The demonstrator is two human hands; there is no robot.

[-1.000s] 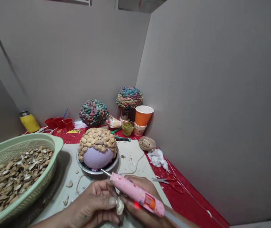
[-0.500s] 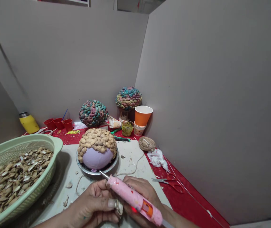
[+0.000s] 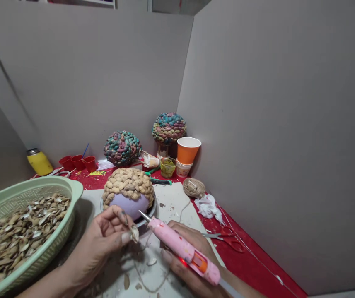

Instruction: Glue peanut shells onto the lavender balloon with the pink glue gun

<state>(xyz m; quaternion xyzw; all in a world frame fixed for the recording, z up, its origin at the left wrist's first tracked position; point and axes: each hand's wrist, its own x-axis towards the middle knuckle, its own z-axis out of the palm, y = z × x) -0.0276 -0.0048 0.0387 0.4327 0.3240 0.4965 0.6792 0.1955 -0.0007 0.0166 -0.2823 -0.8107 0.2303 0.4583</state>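
Note:
My left hand [image 3: 98, 242] pinches a peanut shell piece [image 3: 134, 234] between thumb and fingertips, its pale hollow inside partly showing. In my right hand [image 3: 192, 234] is a pink glue gun [image 3: 171, 239], gripped around its body, with a red light glowing on it. The metal nozzle points up and left, a little right of the shell piece and apart from it. Just beyond both hands, a lilac balloon [image 3: 129, 203] rests in a metal bowl [image 3: 151, 213]. Overlapping peanut shells [image 3: 127, 180] cover the balloon's top and sides; its front is bare lilac.
A green basket [image 3: 74, 188] of peanut shells stands at left. Behind are colourful shell-covered domes [image 3: 123, 147], red cups [image 3: 89, 164], an orange paper cup [image 3: 188, 151] and a yellow bottle [image 3: 39, 161]. Twine [image 3: 194, 188], crumpled tissue [image 3: 207, 205] and scissors [image 3: 231, 240] lie at right.
My left hand has moved up and left with the shell piece, away from the glue gun. The gun has shifted slightly right and its nozzle is clear of the fingers.

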